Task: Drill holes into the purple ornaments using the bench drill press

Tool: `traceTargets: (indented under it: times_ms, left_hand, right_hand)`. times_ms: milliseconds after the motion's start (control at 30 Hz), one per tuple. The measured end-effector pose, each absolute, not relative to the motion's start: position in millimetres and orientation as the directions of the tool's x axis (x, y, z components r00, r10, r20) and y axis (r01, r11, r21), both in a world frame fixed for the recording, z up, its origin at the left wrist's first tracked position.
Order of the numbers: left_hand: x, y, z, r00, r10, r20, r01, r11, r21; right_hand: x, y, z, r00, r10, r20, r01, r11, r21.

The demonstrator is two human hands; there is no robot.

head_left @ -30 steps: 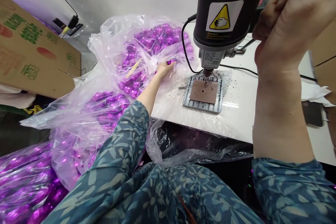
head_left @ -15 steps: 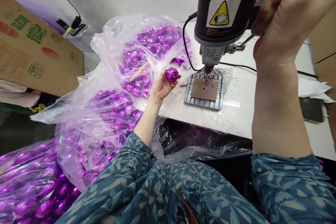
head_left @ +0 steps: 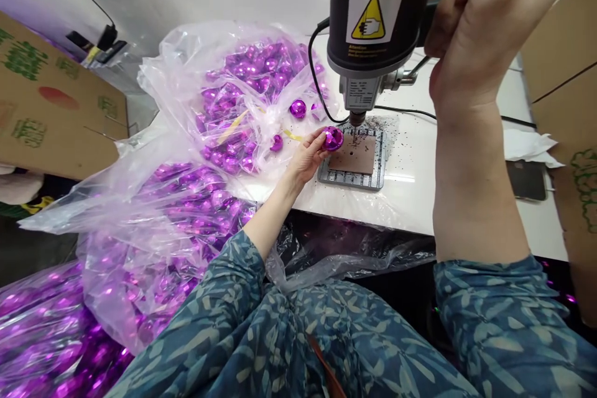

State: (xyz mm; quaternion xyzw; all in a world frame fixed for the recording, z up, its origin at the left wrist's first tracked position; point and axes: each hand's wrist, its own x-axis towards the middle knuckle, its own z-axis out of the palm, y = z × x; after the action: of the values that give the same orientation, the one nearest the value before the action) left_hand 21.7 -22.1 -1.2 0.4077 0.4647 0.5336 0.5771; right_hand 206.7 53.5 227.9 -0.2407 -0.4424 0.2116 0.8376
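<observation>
My left hand (head_left: 308,157) pinches a shiny purple faceted bauble (head_left: 333,138) at its fingertips, over the left side of the drill press base (head_left: 351,180). On that base lies a brown board (head_left: 359,158) with a small hole and dark shavings. Above it stands the black drill press head (head_left: 382,18) with a yellow warning label; its chuck (head_left: 357,117) is just above and right of the bauble. High on the right, my right hand (head_left: 480,18) is closed round the press's feed lever (head_left: 422,65), whose end is hidden in my fingers.
Clear plastic bags of purple baubles (head_left: 261,68) cover the table's left and pile up lower left (head_left: 186,211). Two loose baubles (head_left: 297,109) lie near the bag mouth. A black cable (head_left: 410,112) runs behind the press. A phone (head_left: 527,179) and white tissue (head_left: 529,146) lie right.
My left hand has moved right with the bauble, from beside the bag to over the press base. My right hand stays on the lever. The view has shifted slightly right.
</observation>
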Motion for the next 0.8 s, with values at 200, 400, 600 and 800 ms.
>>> traceTargets:
  times_ms: [200, 400, 600, 800]
  left_hand:
    - [37, -4, -24, -0.056, 0.998, 0.01, -0.199, -0.021, 0.98]
    - [42, 1, -34, 0.027, 0.994, 0.109, -0.114, -0.106, 0.988]
    - [41, 8, -48, 0.099, 0.962, 0.256, 0.172, -0.27, 0.948]
    - [44, 6, -52, 0.191, 0.882, 0.432, 0.312, -0.471, 0.825]
  right_hand:
    - [215, 29, 233, 0.454, 0.645, 0.615, -0.11, 0.726, -0.679]
    - [217, 18, 237, 0.357, 0.724, 0.591, -0.145, 0.668, -0.73]
    - [216, 21, 235, 0.351, 0.715, 0.605, -0.129, 0.676, -0.725]
    - [218, 24, 233, 0.347, 0.71, 0.612, -0.124, 0.682, -0.721]
